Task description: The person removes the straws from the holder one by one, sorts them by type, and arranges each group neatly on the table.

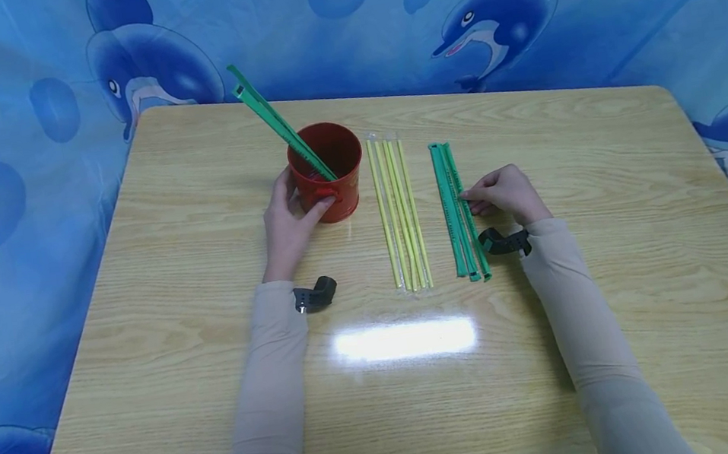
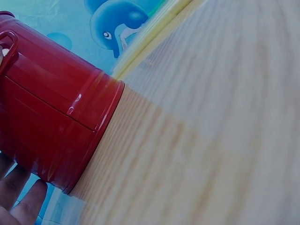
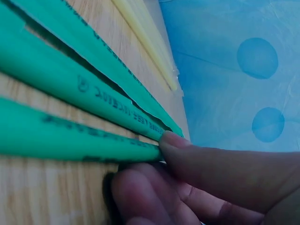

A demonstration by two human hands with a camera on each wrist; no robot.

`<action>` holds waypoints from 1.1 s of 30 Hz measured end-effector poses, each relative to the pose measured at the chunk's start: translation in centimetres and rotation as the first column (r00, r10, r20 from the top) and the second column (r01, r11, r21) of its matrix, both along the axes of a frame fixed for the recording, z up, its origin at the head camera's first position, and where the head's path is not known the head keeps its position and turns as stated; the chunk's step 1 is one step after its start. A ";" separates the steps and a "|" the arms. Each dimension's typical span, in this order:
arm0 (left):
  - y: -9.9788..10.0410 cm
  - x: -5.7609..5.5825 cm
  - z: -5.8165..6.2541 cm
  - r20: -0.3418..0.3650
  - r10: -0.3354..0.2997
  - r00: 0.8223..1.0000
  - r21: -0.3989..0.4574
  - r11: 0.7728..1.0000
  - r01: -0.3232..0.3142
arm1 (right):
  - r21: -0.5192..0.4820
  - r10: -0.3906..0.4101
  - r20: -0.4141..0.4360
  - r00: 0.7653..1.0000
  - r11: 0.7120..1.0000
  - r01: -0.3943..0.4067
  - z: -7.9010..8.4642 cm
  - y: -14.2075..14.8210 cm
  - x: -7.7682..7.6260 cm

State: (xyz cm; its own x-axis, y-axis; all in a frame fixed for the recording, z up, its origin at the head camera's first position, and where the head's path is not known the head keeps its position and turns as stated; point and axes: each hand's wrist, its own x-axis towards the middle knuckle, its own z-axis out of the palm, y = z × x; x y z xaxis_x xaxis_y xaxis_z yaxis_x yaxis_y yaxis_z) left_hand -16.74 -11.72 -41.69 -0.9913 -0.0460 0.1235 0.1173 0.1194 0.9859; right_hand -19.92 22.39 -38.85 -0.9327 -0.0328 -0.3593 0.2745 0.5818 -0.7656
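Observation:
A red metal bucket with a small side handle stands on the table, and my left hand grips it, thumb at the handle and fingers around its far side. Green wrapped straws lean out of its rim toward the upper left. To the right lie three more green wrapped straws with dark print. My right hand pinches the rightmost green wrapped straw between thumb and curled fingers. In the left wrist view the bucket's wall fills the left side, with fingers below it.
Several yellow straws in clear wrappers lie side by side between the bucket and the green straws. All rest on a wood-grain table. A blue dolphin-print sheet hangs behind the table.

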 end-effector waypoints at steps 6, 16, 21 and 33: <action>0.2 1.2 2.6 0.008 -0.006 1.000 -0.008 1.000 0.006 | 0.020 0.003 -0.009 1.000 1.000 -0.003 0.0 0.2 0.0; 0.1 0.7 1.4 0.011 -0.007 1.000 0.006 1.000 0.007 | 0.015 0.022 -0.019 1.000 1.000 -0.022 0.1 0.2 0.1; -0.1 -0.1 -0.2 -0.010 0.004 1.000 0.001 1.000 -0.004 | 0.027 0.016 -0.050 0.999 1.000 -0.015 0.5 0.3 0.2; 0.0 -0.2 -0.1 -0.010 -0.007 1.000 0.012 1.000 0.007 | -0.072 0.026 -0.183 0.983 0.997 -0.040 2.7 -2.3 0.3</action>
State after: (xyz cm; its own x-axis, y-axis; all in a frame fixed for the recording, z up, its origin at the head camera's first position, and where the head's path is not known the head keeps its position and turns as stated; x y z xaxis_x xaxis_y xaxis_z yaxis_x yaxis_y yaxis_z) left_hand -16.94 -11.73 -41.80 -0.9903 -0.0405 0.1328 0.1279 0.1066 0.9860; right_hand -19.65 20.14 -36.17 -0.9801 -0.0851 -0.1794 0.1084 0.5275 -0.8426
